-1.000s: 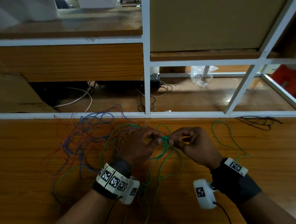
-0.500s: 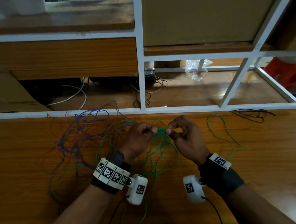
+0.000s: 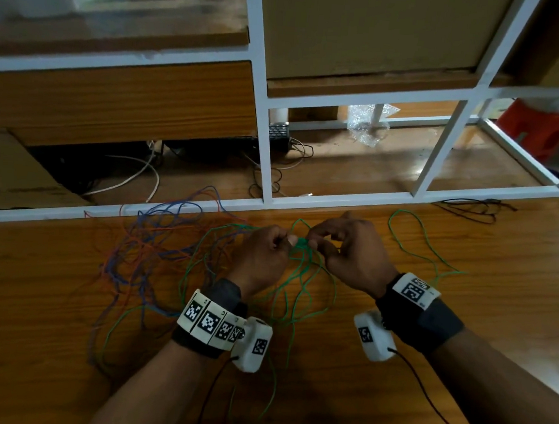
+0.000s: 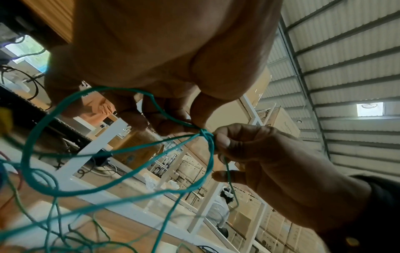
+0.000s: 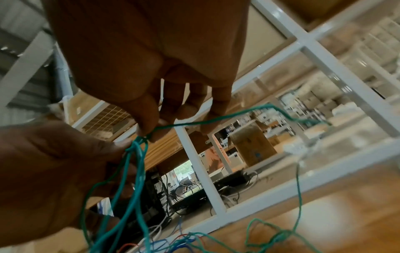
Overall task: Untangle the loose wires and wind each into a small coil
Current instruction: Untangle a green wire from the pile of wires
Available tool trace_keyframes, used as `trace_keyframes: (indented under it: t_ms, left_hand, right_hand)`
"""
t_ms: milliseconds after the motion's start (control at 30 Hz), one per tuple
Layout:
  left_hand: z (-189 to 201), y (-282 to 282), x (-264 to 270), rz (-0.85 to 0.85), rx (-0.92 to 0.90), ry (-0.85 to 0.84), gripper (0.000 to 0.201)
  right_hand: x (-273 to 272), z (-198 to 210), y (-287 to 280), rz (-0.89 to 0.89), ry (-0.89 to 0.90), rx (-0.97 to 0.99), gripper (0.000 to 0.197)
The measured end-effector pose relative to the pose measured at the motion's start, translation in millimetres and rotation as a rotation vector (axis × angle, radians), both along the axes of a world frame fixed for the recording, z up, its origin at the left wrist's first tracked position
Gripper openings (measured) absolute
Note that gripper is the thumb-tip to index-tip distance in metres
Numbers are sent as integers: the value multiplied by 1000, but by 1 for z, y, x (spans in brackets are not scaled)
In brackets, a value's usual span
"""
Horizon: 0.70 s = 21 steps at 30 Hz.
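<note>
Head view: both hands raised just above the wooden table, fingertips meeting on a small knot in the green wire. Left hand curled, thumb and forefinger pinching the knot from one side; right hand pinching it from the other, remaining fingers loosely bent. Held close together, probably to steady the tangle while one strand gets worked free. Below the pinch, green loops hanging down to the table between the wrists; outward of the left hand, a loose heap of blue and orange wires; outward of the right hand, one long green strand trailing away. No coil wound yet, so early in the job by the look of it. No box or tray holding wire anywhere near; beyond the grip only a white frame with black cables lying behind it.

Left wrist view: left hand with thumb and finger pressed on the knot, right hand nipping the same spot, one thin end running down past its lower finger. Big green loops sagging below the pinch.

Right wrist view: right hand pinching at the knot, one strand leading away sideways past the fingertips. Left hand clamped on the bundle just under it, several strands dropping toward the table.
</note>
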<state>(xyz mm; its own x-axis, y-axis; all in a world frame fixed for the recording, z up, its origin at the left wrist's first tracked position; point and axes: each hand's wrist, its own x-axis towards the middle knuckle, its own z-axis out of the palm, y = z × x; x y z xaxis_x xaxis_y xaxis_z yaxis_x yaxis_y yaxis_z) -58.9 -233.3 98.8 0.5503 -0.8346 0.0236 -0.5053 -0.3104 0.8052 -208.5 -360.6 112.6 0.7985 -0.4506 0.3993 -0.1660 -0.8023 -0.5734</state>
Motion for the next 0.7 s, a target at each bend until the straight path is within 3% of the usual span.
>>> trace_keyframes:
  t_ms: [133,200,267,400,533,633,700]
  left_hand:
    - [-8,5,12,143,-70,112,28]
    - [-11,10,23,126,-117,178,27]
    - [-13,13,28,59,-129,200,31]
    - [-8,6,22,-2,-119,206,45]
    - [-2,8,16,-5,-96,217,23]
    - [0,12,17,107,-220,280,14]
    - [1,18,23,300,-421,162,14]
  right_hand:
    - [-5,-5,-10,-160,-55,191,20]
    - [-13,-3,-19,-178,-66,207,15]
    - [-12,3,-19,-106,-83,146,14]
    - [9,9,4,58,-22,73,45]
    - [17,2,10,81,-11,30,42]
    - [16,0,5,25,-5,210,43]
    - [13,-1,2,-36,-52,421,42]
